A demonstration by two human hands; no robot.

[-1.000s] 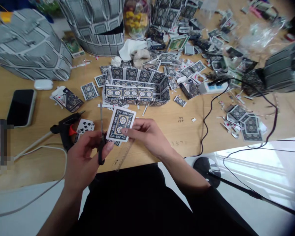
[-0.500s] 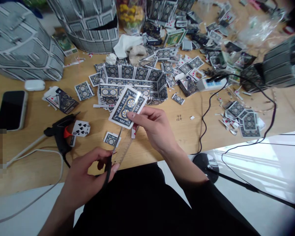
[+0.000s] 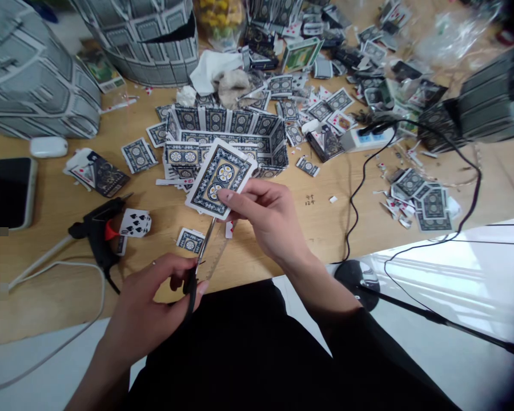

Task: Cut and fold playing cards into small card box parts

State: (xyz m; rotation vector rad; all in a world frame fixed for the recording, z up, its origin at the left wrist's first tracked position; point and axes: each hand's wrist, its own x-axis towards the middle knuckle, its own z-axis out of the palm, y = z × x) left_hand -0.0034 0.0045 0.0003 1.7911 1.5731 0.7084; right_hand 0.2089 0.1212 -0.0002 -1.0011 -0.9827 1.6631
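My right hand [image 3: 270,219] pinches a blue patterned playing card [image 3: 220,177], back side up, above the wooden table [image 3: 308,228]. My left hand [image 3: 151,311] is closed round the black handles of a pair of scissors [image 3: 199,263], whose blades point up toward the card's lower edge. Under the scissors a clear ruler [image 3: 216,260] lies on the table, beside a small cut card piece [image 3: 190,240]. Just beyond the held card stands an open box built of cards [image 3: 227,140].
A black glue gun [image 3: 98,231] with its cable lies left, by a spade card [image 3: 135,222], a phone [image 3: 7,191] and a white case [image 3: 48,146]. Large card structures [image 3: 34,80] stand at the back. Loose cards, a power strip [image 3: 368,138] and black cables [image 3: 411,240] lie right.
My right hand raised the card away from me toward the card box. My left hand dropped toward my lap and swung the scissors so the blades point at the card's lower edge.
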